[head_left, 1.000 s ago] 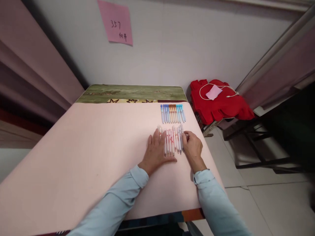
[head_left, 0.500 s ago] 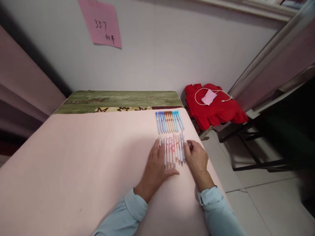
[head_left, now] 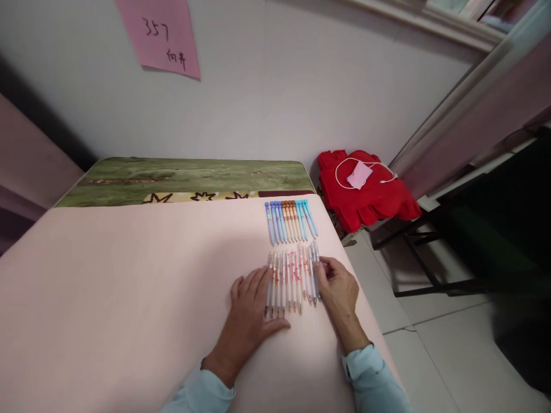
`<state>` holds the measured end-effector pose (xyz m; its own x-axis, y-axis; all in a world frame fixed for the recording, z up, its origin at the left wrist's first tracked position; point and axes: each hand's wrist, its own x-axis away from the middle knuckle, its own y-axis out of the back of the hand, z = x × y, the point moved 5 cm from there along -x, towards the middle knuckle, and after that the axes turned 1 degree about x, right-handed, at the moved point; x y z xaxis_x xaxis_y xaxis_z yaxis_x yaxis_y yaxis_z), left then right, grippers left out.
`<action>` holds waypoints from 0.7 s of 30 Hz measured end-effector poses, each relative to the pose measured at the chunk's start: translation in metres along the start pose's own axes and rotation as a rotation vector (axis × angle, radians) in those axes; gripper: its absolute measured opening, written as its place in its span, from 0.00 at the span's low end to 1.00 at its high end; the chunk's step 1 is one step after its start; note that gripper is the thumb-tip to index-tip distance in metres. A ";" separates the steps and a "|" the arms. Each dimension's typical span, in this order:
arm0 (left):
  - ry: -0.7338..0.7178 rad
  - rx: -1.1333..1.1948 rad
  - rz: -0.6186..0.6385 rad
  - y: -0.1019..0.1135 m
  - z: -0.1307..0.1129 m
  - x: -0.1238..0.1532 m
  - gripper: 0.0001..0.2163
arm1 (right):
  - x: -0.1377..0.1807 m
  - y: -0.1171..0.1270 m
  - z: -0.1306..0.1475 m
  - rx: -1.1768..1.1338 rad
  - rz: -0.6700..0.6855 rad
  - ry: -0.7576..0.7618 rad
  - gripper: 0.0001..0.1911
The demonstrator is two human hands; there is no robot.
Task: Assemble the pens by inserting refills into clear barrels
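A row of clear-and-white pens (head_left: 286, 281) with pink and red prints lies side by side on the pink tabletop, their lower tips uneven. Flat against the left end of this row is my left hand (head_left: 247, 307), open, its thumb stretched out below the tips. My right hand (head_left: 340, 289) is at the right end with fingers curled, thumb and forefinger closed at the outermost pen (head_left: 315, 258); its palm side is hidden. Just beyond lies a second row of pens (head_left: 290, 221), blue, brown and light blue, touched by neither hand.
The pink cloth (head_left: 129, 298) covers most of the table, with a green wood-patterned strip (head_left: 193, 172) showing at the back. Right of the table sits a red cushion (head_left: 365, 201) bearing a white cable and pink paper (head_left: 359, 174). A dark chair (head_left: 473, 229) stands farther right.
My left hand has slid left and spread, uncovering more pens at the left end, which now lie in a wider row. My right hand stays at the right end. The view has shifted slightly.
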<state>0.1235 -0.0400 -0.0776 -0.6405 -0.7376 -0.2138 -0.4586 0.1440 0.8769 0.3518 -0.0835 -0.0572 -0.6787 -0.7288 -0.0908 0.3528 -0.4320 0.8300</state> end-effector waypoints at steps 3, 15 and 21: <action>-0.002 0.010 -0.007 0.000 -0.001 0.000 0.49 | -0.001 0.000 0.001 -0.002 -0.002 -0.012 0.18; 0.031 0.160 0.044 0.012 -0.006 -0.009 0.42 | -0.006 -0.003 -0.004 0.037 -0.017 0.019 0.18; 0.045 0.180 -0.035 0.010 -0.005 -0.008 0.40 | -0.001 -0.001 -0.004 0.045 -0.044 0.067 0.16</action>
<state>0.1275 -0.0355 -0.0653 -0.5958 -0.7724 -0.2200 -0.5857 0.2304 0.7771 0.3551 -0.0841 -0.0603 -0.6478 -0.7442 -0.1630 0.2930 -0.4409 0.8484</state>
